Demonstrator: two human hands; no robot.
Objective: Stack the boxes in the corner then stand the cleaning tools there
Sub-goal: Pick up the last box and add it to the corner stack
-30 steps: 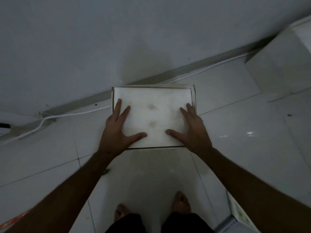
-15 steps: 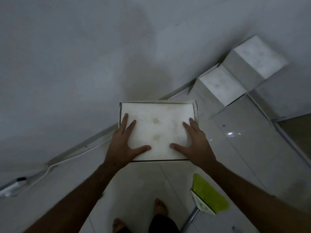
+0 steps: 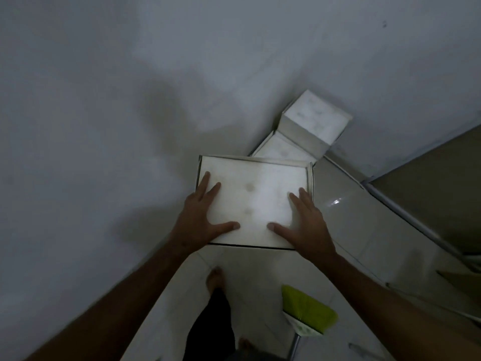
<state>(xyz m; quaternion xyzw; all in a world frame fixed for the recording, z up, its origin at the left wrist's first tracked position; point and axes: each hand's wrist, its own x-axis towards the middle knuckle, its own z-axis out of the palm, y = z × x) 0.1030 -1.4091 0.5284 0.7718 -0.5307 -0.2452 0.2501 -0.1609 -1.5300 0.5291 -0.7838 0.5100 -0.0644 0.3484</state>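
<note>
A white flat-topped box (image 3: 256, 196) with faint stains is in front of me, close to the grey wall. My left hand (image 3: 199, 221) lies on its near left part, fingers straight and thumb spread. On its near right part my right hand (image 3: 305, 226) lies the same way. I cannot tell whether the box rests on the floor. Two more white boxes are in the corner beyond it: a taller one (image 3: 315, 121) against both walls and a lower one (image 3: 279, 149), partly hidden by the box under my hands. A green-bristled broom (image 3: 305, 312) lies on the floor at lower right.
Grey walls meet at the corner at upper right. A brown door or panel (image 3: 432, 194) with a pale frame runs along the right. The pale tiled floor (image 3: 343, 220) lies between it and the boxes. My bare foot (image 3: 216, 278) is just below the box.
The box has travelled right along the wall toward the corner. The corner boxes have come closer, and the lower one is partly covered. The broom shows more fully at lower right.
</note>
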